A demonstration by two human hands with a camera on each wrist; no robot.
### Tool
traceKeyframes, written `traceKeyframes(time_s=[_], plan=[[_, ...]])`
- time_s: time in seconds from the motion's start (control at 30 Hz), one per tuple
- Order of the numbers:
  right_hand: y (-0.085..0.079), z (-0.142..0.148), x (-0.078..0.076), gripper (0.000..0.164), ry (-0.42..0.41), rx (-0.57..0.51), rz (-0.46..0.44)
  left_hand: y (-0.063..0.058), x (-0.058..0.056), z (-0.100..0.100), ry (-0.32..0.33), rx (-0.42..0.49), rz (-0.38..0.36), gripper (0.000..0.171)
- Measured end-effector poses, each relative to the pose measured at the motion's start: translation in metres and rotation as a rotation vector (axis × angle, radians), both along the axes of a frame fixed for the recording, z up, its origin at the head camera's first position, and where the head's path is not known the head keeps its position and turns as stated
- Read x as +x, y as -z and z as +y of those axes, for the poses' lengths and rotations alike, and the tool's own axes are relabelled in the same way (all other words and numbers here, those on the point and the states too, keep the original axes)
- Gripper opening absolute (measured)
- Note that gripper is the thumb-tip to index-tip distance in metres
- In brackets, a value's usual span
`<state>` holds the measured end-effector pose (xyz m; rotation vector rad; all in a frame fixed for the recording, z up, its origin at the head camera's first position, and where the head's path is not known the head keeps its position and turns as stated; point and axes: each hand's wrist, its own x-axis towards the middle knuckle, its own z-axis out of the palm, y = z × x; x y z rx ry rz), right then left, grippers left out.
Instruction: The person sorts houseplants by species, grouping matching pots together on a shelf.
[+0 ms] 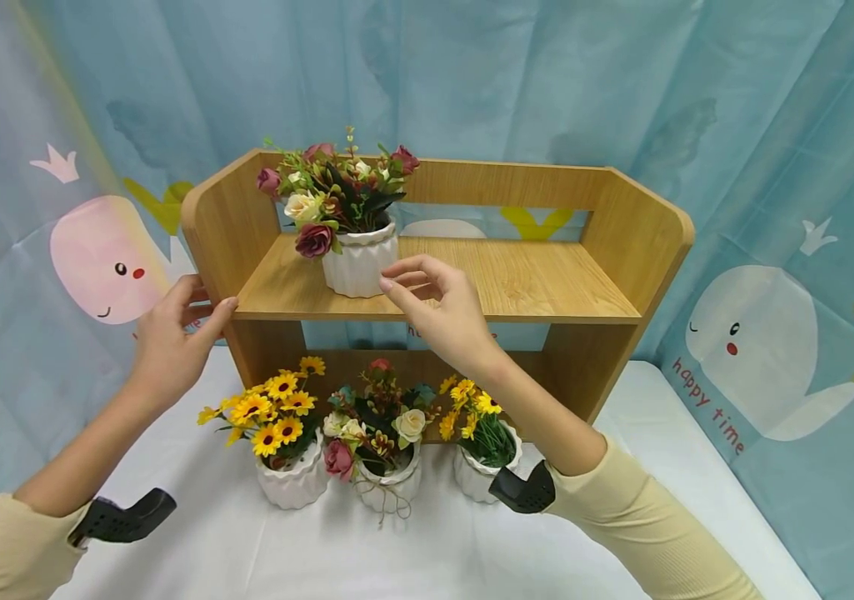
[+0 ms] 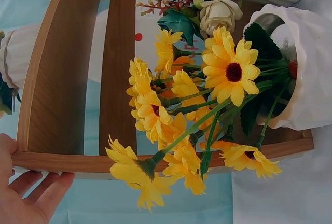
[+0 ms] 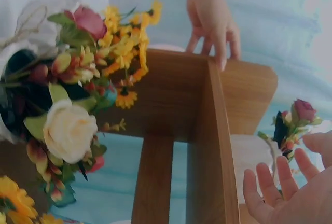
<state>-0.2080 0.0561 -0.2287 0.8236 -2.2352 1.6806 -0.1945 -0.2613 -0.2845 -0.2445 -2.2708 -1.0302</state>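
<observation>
A white fluted pot [image 1: 362,265] of dusky pink and cream roses [image 1: 337,196] stands upright on the upper board of a wooden shelf [image 1: 524,279], left of its middle. My right hand [image 1: 441,304] is at the pot's right side, fingers loosely bent; in the right wrist view the fingers are apart, with no grip on the pot. Whether a fingertip touches it, I cannot tell. My left hand [image 1: 179,333] holds the shelf's left side panel, thumb at the front edge and fingers along the outer face, as the left wrist view [image 2: 33,193] also shows.
On the white tablecloth [image 1: 337,558] before the shelf stand a sunflower pot [image 1: 293,479], a rose pot with a twine bow [image 1: 389,483] and a second yellow-flower pot [image 1: 477,475], partly behind my right forearm. Blue printed curtains [image 1: 471,75] hang behind and at both sides.
</observation>
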Motion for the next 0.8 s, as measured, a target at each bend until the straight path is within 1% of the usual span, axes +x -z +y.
traceKeyframes(time_s=[0.2, 0.37, 0.47, 0.6, 0.8], plan=[[0.013, 0.002, 0.014, 0.020, 0.000, -0.025, 0.019, -0.001, 0.000, 0.000, -0.006, -0.002, 0.004, 0.041], [0.028, 0.004, 0.025, 0.021, 0.026, -0.032, 0.035, -0.001, 0.001, 0.000, 0.001, 0.005, -0.003, 0.041], [0.037, 0.006, 0.031, 0.021, 0.045, -0.035, 0.017, -0.001, 0.001, -0.001, 0.004, 0.008, -0.006, 0.041], [0.046, 0.009, 0.040, 0.020, 0.038, -0.056, -0.008, 0.000, 0.001, -0.001, 0.004, 0.010, -0.004, 0.041], [0.058, 0.016, 0.047, 0.019, 0.035, -0.075, -0.026, -0.001, 0.001, 0.000, 0.008, 0.013, -0.008, 0.042]])
